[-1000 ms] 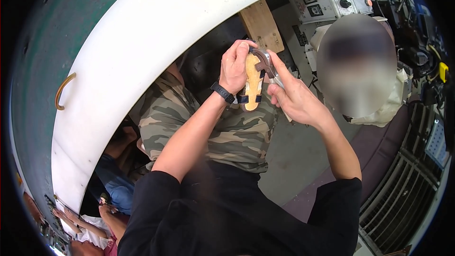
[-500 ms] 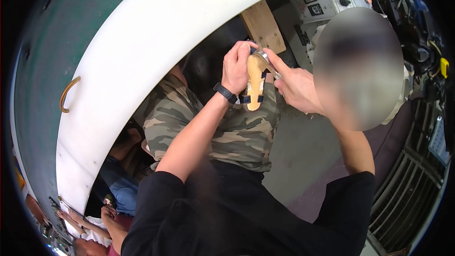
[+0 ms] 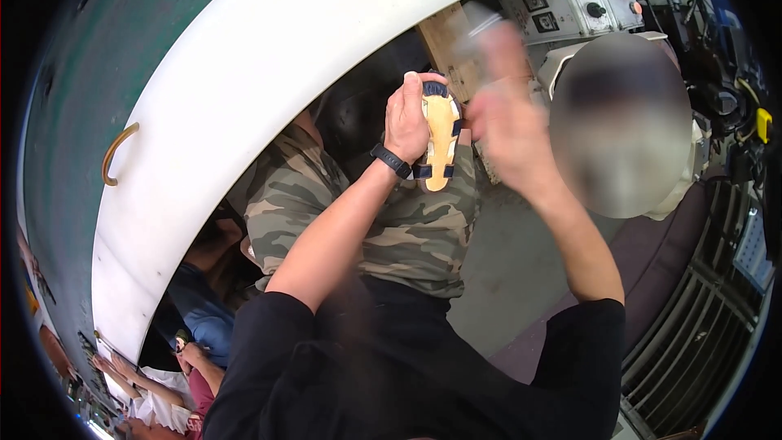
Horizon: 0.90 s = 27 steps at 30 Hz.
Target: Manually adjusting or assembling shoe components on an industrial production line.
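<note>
My left hand, with a black band on its wrist, grips a sandal whose underside faces up above my lap. Its insole board is cream, and dark blue strap ends are folded over the edges. My thumb lies along the side, and fingers wrap over the toe end. To the right of the sandal, my right hand is smeared by motion. It is closed on a metal-headed hammer, raised beyond the toe and badly blurred.
A white curved worktop with a brass-coloured handle runs along the left. A wooden board and a control box with knobs stand ahead. At right is another person; other people's arms show at lower left.
The hammer has lifted off the sandal's toe end, up and to the right with my right hand. My left hand and the sandal have barely moved.
</note>
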Each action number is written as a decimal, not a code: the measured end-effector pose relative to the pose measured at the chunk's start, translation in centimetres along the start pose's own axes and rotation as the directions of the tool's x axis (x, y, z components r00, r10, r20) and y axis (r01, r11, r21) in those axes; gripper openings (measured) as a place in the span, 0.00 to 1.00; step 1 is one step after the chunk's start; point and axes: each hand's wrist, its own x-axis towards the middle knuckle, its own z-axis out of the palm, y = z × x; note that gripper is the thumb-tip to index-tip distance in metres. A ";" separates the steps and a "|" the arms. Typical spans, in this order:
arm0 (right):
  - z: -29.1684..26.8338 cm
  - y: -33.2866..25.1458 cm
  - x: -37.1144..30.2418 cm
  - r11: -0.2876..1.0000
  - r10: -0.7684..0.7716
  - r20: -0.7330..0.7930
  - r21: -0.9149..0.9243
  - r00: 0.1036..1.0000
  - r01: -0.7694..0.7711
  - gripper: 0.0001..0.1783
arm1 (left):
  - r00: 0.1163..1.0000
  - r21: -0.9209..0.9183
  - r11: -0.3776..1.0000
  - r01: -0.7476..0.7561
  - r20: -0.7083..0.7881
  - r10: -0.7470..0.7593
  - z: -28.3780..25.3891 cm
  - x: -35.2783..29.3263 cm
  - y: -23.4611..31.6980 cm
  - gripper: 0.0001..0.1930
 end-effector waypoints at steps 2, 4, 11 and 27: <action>2.3 0.7 -0.2 0.948 0.054 0.193 -0.319 0.980 0.011 0.39 | 0.996 0.147 0.988 -0.039 -0.075 0.050 0.0 0.0 -0.9 0.30; 1.8 0.1 0.6 0.974 -0.012 0.205 -0.220 0.979 0.058 0.41 | 0.984 0.318 0.947 -0.051 -0.147 0.102 -0.1 -0.3 -0.7 0.31; 3.4 0.9 0.1 0.887 -0.109 0.138 -0.434 0.984 0.159 0.40 | 0.992 0.184 0.982 -0.052 -0.108 0.073 -0.8 -0.2 -1.1 0.31; 10.5 8.3 -5.3 0.437 0.556 -0.043 0.865 0.830 -0.248 0.40 | 0.963 0.054 0.962 -0.269 0.023 0.268 -2.6 -4.1 4.6 0.38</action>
